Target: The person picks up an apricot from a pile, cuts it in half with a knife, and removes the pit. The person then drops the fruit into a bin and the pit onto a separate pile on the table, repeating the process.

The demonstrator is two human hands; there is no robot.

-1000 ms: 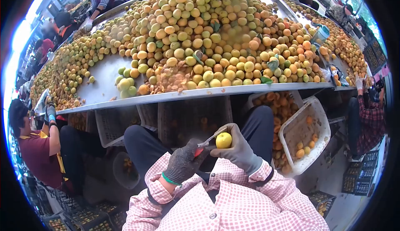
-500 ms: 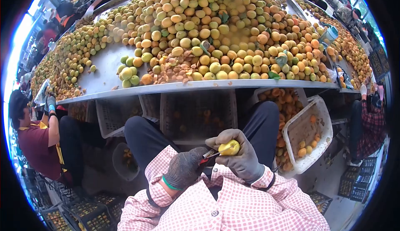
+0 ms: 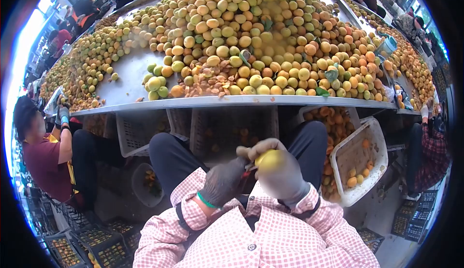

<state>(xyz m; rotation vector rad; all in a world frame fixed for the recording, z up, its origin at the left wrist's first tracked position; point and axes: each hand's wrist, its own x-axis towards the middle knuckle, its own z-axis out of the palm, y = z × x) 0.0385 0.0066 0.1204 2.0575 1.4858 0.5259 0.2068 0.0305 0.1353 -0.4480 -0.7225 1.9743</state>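
Note:
My left hand [image 3: 224, 181], in a dark glove with a green cuff, is closed around a small metal tool [image 3: 250, 168] with a red handle part. Its exact kind is hidden by fingers and blur. My right hand [image 3: 284, 176], in a grey glove, grips a yellow-green apricot [image 3: 271, 160] above my lap. The tool's tip meets the left side of the fruit. Before me, apricots [image 3: 251, 41] are heaped on a metal table [image 3: 232, 101], with a small pile of brownish-orange scraps [image 3: 210, 80] near its front edge.
A white basket [image 3: 340, 183] with some apricots leans by my right knee, beside a crate of orange fruit pieces [image 3: 333, 123]. Under the table are more crates [image 3: 195, 132]. A bucket [image 3: 140, 190] stands left. Co-workers sit at left [image 3: 46, 157] and right [image 3: 432, 147].
Both hands have risen slightly, still together on the apricot and tool. My right hand is blurred by motion and has turned over the fruit. The view has shifted a little.

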